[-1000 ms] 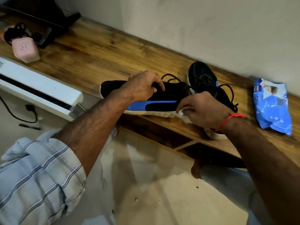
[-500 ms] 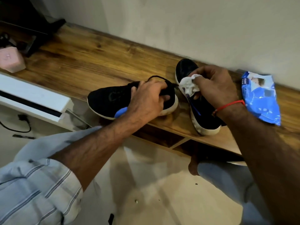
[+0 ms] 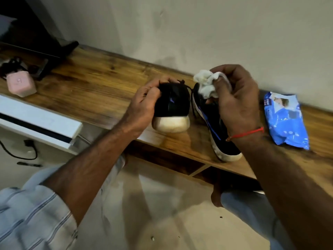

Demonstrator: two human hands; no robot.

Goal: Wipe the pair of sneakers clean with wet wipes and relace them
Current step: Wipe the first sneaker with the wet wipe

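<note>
The wooden bench (image 3: pixel 100 87) carries a black sneaker (image 3: pixel 225 141), a blue wipes pack (image 3: pixel 286 121), and a pink cube (image 3: pixel 21 85).

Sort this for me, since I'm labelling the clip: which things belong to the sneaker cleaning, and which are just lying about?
Part of the job:
- sneaker gripped by the left hand
- second sneaker on the wooden shelf
- crumpled wet wipe held in the right hand
- blue wet wipes pack

Just lying about:
- pink cube-shaped object
- white box
- black cable on the floor

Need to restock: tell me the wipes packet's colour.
Blue, with white print, on the wipes packet; head view.
</note>
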